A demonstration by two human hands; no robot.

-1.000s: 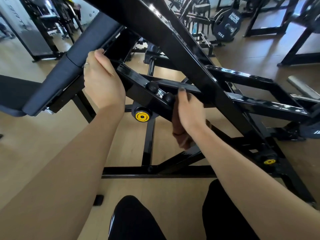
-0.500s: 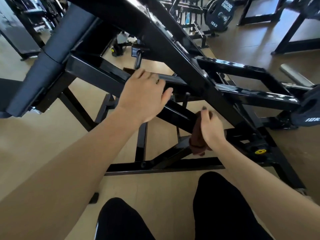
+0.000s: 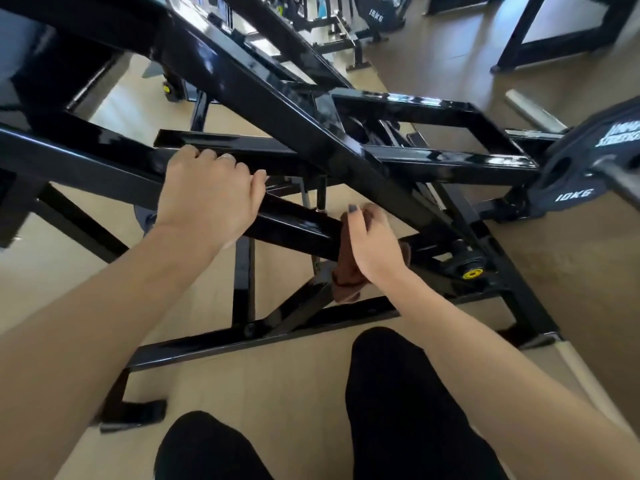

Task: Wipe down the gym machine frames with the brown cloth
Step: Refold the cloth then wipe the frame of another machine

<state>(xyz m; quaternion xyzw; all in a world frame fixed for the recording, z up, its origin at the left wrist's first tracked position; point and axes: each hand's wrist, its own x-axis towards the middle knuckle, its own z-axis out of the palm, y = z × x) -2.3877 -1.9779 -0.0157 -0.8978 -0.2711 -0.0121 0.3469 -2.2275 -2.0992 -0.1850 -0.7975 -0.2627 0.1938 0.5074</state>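
A glossy black gym machine frame crosses the view in slanted square tubes. My left hand grips one slanted tube, its fingers curled over the top edge. My right hand holds the brown cloth wrapped round the lower end of that same tube, thumb on top. Part of the cloth hangs below my palm, and the rest is hidden under my fingers.
A 10 kg weight plate sits on a bar at the right. A yellow-capped pivot lies just right of my right hand. The frame's base bars rest on the wooden floor. My knees are at the bottom. More machines stand behind.
My left hand left the upper seat bracket, came down and right, and now grips the slanted tube. My right hand slid the cloth down the tube toward its lower end. The view tilted downward.
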